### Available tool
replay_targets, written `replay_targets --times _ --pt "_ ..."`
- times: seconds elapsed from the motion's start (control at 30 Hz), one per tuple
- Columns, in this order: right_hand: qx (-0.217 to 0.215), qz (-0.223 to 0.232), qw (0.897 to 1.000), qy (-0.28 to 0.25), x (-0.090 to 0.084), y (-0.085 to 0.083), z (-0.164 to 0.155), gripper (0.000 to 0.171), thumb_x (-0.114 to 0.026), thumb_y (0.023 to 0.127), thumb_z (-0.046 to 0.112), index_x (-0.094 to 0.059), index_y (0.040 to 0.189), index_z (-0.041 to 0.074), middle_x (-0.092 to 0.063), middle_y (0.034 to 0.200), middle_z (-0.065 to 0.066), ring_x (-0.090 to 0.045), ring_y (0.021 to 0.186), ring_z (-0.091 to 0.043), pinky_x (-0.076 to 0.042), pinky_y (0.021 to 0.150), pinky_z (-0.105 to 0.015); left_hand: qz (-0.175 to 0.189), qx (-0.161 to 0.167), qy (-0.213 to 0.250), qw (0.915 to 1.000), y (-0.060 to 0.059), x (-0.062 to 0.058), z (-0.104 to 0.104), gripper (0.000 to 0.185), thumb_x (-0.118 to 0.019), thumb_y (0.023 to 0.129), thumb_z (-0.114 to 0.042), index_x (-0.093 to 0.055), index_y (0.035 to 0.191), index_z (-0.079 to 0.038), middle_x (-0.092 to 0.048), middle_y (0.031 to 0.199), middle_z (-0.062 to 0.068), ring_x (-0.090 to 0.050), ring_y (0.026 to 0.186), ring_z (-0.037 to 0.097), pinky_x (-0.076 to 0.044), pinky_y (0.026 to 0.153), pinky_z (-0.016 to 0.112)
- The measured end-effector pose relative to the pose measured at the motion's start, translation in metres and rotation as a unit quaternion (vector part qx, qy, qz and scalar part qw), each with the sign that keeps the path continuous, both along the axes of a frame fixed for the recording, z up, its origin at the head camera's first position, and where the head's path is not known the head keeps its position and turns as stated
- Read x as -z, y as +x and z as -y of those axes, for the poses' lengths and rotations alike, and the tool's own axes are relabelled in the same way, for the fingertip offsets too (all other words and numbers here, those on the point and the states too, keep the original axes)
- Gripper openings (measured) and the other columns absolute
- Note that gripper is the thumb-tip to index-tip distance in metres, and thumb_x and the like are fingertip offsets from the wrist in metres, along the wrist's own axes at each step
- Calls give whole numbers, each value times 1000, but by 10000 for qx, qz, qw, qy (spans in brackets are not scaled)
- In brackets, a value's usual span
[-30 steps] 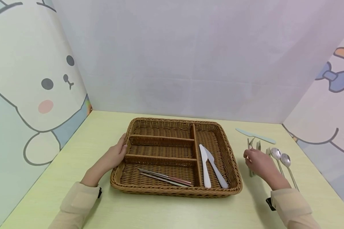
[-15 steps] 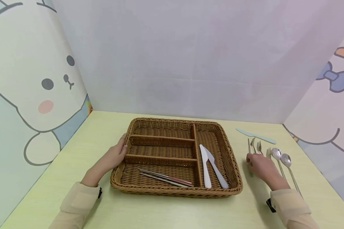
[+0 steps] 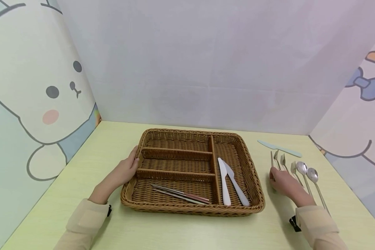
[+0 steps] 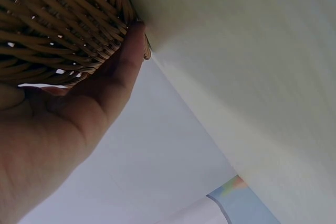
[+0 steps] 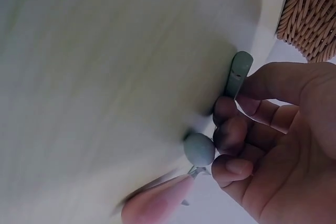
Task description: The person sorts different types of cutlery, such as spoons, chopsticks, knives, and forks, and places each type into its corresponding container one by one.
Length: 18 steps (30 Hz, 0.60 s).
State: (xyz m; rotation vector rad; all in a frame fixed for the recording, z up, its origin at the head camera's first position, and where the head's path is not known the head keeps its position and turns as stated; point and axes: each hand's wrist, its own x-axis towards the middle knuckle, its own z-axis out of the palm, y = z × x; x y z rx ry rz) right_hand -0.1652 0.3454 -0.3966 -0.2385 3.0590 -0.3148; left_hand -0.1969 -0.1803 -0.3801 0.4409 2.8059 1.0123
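At the left end of the wicker basket, my left hand grips the rim. The left wrist view has a finger of that hand lying along the woven outer side. Right of the basket, my right hand pinches a slim green knife; the knife's handle end shows beside the thumb in the right wrist view. Several forks lie close by, partly hidden under this hand. A pale green rounded handle end and a pink handle are beside the fingertips.
Two spoons lie to the right of the forks, and a light blue knife lies behind them. In the basket are several chopsticks in the front compartment, with a white knife and a grey knife in the right one.
My right hand has shifted slightly right and toward me, and more of the forks shows beside it. My left hand and the basket have stayed in place.
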Motion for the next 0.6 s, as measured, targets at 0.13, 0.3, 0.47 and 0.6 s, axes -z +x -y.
replay_targets --times 0.13,0.3,0.47,0.6 --pt "-24 -56 10000 -77 1 -1 -1 8 -52 79 2 -48 75 7 -49 65 -2 -41 57 -14 -33 51 -29 -9 -2 13 10000 0 -1 0 57 -27 101 -14 4 145 4 -35 51 -1 -25 40 11 -33 46 30" --pt "-12 -154 9997 -208 0 0 -2 7 -53 76 -1 -51 73 5 -51 64 -2 -43 57 -14 -34 51 -28 -14 6 17 10000 -1 0 0 57 -27 101 -15 4 145 4 -34 50 -2 -25 40 11 -34 46 31" --pt "-30 -306 9992 -241 -3 0 -2 6 -55 76 -1 -60 74 2 -58 65 -4 -46 56 -13 -38 51 -28 -19 3 -21 10000 -1 1 0 57 -27 101 -15 3 145 4 -34 51 -1 -26 40 11 -34 47 30" --pt "-54 -442 9988 -198 -4 0 -1 6 -58 76 -1 -63 76 0 -60 66 -5 -48 57 -13 -40 52 -28 -5 -16 -50 10000 -2 3 1 57 -27 101 -14 3 145 3 -33 50 -2 -26 40 10 -34 46 30"
